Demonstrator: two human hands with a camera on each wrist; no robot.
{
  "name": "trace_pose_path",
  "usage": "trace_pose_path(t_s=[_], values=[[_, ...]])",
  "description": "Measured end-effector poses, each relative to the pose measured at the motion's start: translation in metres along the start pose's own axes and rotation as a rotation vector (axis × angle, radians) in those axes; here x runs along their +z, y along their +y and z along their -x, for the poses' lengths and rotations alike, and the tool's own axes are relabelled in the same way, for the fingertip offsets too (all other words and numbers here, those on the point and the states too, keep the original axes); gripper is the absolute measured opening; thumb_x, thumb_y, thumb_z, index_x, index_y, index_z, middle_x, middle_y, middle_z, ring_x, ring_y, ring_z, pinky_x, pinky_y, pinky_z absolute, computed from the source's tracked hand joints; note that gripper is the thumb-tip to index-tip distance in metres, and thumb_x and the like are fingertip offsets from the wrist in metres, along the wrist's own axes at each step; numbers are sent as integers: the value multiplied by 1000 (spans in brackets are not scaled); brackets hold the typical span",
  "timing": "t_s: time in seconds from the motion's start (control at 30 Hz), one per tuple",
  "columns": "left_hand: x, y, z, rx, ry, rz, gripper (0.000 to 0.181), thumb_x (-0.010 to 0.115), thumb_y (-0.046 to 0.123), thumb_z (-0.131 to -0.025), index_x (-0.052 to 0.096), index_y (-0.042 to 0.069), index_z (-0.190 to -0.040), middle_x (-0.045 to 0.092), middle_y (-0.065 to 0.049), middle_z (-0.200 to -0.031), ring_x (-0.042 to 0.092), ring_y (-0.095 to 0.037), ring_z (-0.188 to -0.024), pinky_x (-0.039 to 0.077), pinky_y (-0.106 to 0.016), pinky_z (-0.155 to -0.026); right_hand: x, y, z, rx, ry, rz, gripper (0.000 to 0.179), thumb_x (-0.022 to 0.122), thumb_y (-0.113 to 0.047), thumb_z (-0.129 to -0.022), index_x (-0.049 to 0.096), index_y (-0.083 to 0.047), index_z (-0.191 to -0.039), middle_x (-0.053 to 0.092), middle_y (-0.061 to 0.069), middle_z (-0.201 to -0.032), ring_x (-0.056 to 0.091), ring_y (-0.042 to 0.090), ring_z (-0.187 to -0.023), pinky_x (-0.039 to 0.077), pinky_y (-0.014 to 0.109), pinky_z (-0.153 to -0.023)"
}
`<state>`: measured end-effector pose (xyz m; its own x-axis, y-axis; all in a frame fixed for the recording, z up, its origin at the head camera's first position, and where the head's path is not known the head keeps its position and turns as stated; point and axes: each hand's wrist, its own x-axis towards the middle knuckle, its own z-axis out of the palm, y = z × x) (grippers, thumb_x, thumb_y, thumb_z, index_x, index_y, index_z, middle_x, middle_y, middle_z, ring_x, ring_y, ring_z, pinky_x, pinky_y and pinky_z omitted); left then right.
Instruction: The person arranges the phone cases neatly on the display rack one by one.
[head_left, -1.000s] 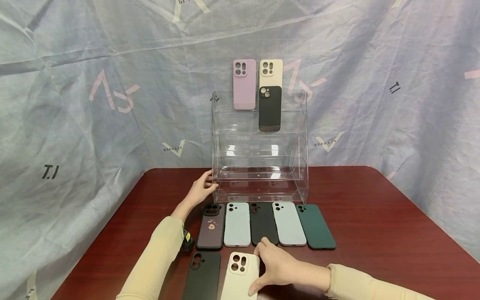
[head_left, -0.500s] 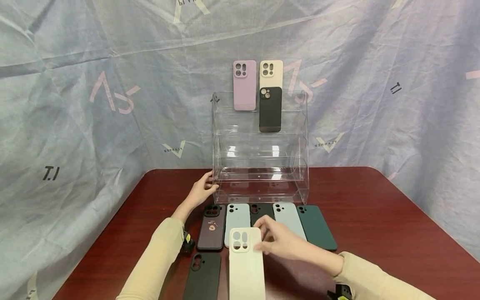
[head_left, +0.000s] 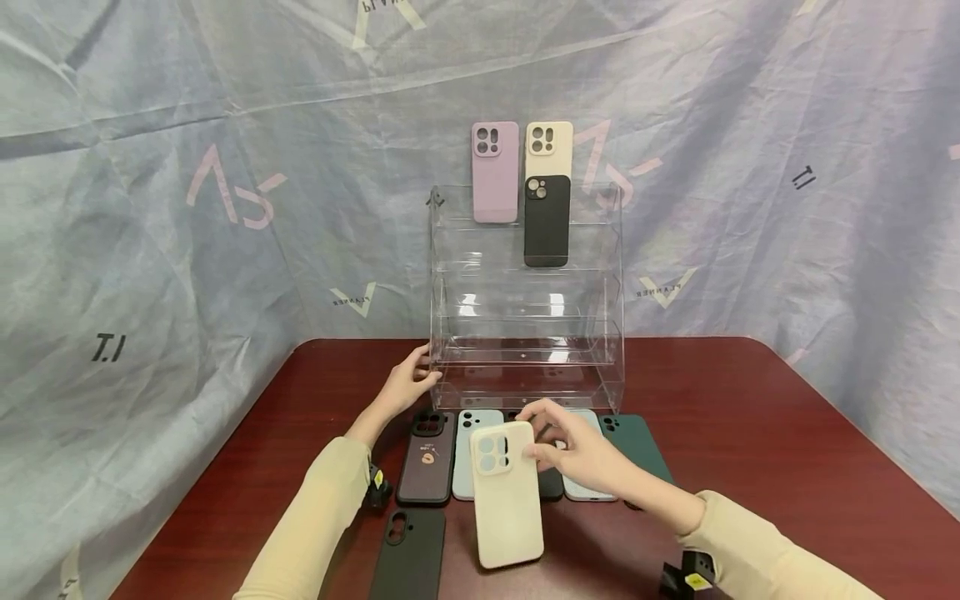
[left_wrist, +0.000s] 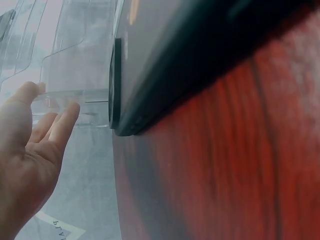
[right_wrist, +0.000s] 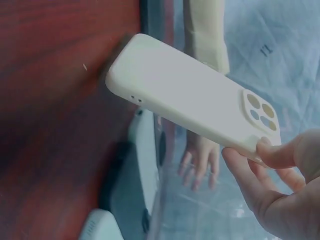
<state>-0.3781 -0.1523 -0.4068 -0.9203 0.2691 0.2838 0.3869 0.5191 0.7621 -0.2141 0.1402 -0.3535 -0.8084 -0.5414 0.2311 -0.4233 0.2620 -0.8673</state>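
Observation:
My right hand (head_left: 581, 446) pinches a cream phone case (head_left: 508, 508) by its upper right edge. The case hangs tilted above the table, its camera cutouts at the top; the right wrist view shows thumb and fingers on the camera end of the case (right_wrist: 180, 90). At the lower left side of a clear tiered display stand (head_left: 525, 333), my left hand (head_left: 401, 387) holds the stand's edge between thumb and fingers. Higher on the stand are a lilac phone case (head_left: 495, 179), another cream case (head_left: 555, 158) and, overlapping it, a black case (head_left: 546, 225).
A row of phone cases lies before the stand: dark brown (head_left: 427, 467), light blue (head_left: 463, 467), a mostly covered black one, another light blue and dark green (head_left: 637, 450). A black case (head_left: 408, 558) lies nearer on the red-brown table (head_left: 765, 458). Printed cloth (head_left: 300, 167) hangs behind.
My right hand has lifted the cream case off the table and moved it up and forward, over the row of cases. My left hand stays at the stand.

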Motion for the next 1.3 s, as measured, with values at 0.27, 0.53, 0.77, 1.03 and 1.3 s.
trace_pose_path(t_s=[0.27, 0.53, 0.77, 1.03, 1.3], values=[[-1, -2, 0, -5, -12, 16, 59, 60, 14, -93, 33, 8, -145, 52, -21, -129, 59, -34, -111, 53, -47, -89, -26, -7, -15, -39, 139, 91, 34, 64, -7, -89, 51, -8, -120, 58, 15, -97, 65, 16, -83, 59, 33, -69], [-1, -4, -1, 0, -14, 12, 60, 61, 15, -92, 33, 8, -145, 52, -20, -129, 60, -33, -110, 54, -45, -87, -58, -25, -33, -75, 259, 167, 37, 65, -5, -88, 53, -11, -122, 60, 15, -97, 64, 17, -76, 59, 32, -66], [-1, -3, -1, -5, -14, 16, 61, 61, 16, -93, 32, 8, -146, 52, -19, -129, 60, -33, -109, 54, -45, -86, -86, -43, -53, -100, 375, 291, 39, 65, -12, -89, 54, -13, -127, 58, 11, -103, 66, 14, -77, 57, 27, -64], [-2, -2, 1, -1, -14, 10, 60, 60, 16, -93, 32, 7, -145, 52, -23, -130, 60, -34, -109, 53, -47, -88, -112, -56, -81, -248, 468, 254, 39, 62, -7, -90, 54, -8, -129, 56, 14, -102, 63, 3, -73, 59, 28, -67], [-1, -1, 2, -13, -14, 13, 60, 60, 16, -93, 33, 10, -145, 53, -18, -129, 61, -30, -108, 53, -45, -88, -131, -71, -114, -293, 587, 244, 40, 62, -5, -89, 55, -7, -129, 55, 7, -99, 62, 2, -71, 59, 26, -69]])
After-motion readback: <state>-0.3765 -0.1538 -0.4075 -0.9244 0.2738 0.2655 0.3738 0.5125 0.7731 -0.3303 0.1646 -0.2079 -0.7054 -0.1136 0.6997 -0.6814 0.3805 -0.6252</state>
